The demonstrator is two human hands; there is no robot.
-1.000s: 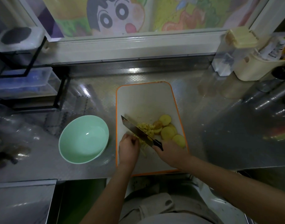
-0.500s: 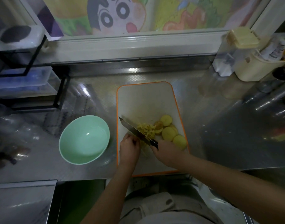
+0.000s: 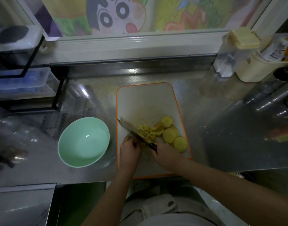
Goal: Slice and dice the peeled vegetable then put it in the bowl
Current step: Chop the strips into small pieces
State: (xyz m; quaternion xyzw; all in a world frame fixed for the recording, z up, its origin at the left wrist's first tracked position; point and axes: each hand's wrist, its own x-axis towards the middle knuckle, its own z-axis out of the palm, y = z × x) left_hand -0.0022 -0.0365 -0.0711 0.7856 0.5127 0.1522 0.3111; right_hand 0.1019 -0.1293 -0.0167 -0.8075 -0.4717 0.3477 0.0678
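- The right hand [image 3: 167,154] is closed round the dark handle of the knife [image 3: 131,130]. The blade runs away and to the left, its edge down at the near side of the diced heap [image 3: 147,132].
- The left hand [image 3: 130,149] sits just left of the blade, fingers curled under and knuckles close to its flank. Whether it pins a piece, I cannot tell, since the blade and fingers cover that spot.
- The round slices [image 3: 170,133] lie uncut and overlapping just beyond the right hand, all on the cutting board [image 3: 144,101]. The green bowl [image 3: 83,141] stands left of the left hand with nothing in it.
- Dicing looks partway done. It probably goes best with fingertips tucked behind the knuckles, the blade riding against them in short, even strokes, and cut dice pushed away from the whole slices.
- The light is dim. Pale bits between the two hands are too blurred to name, and where the edge meets the board is hidden.
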